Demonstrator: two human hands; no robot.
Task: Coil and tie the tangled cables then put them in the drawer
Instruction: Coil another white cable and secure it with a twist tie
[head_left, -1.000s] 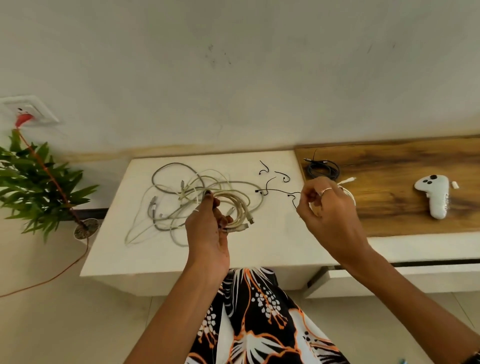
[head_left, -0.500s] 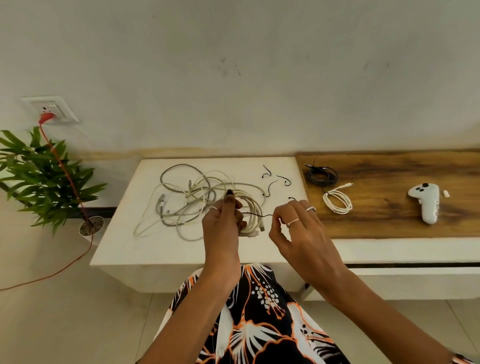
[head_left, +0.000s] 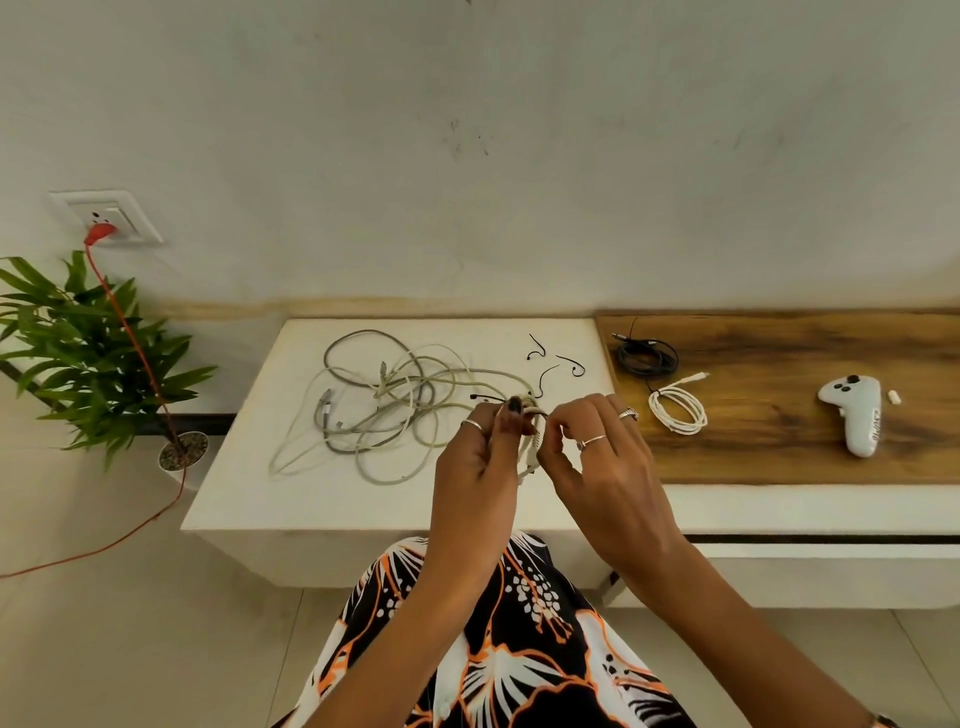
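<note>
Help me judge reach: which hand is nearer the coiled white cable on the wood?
Right. The right hand works just beside the coiled white cable; the left hand sits farther away.

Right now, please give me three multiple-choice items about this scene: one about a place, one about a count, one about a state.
1. Where does the white controller lie?
A. on the wooden top
B. on the floor
C. among the tangled cables

2. How many coiled cables lie on the wooden top?
A. none
B. two
C. four

3. What is the left hand doing?
A. resting flat on the white table
B. holding a pale cable bundle
C. touching the plant

Answers:
1. A, since it lies on the wood, to the right.
2. B, since a black coil and a white coil lie there.
3. B, since its fingers curl around the bundle, and the right hand pinches at the same bundle.
</note>
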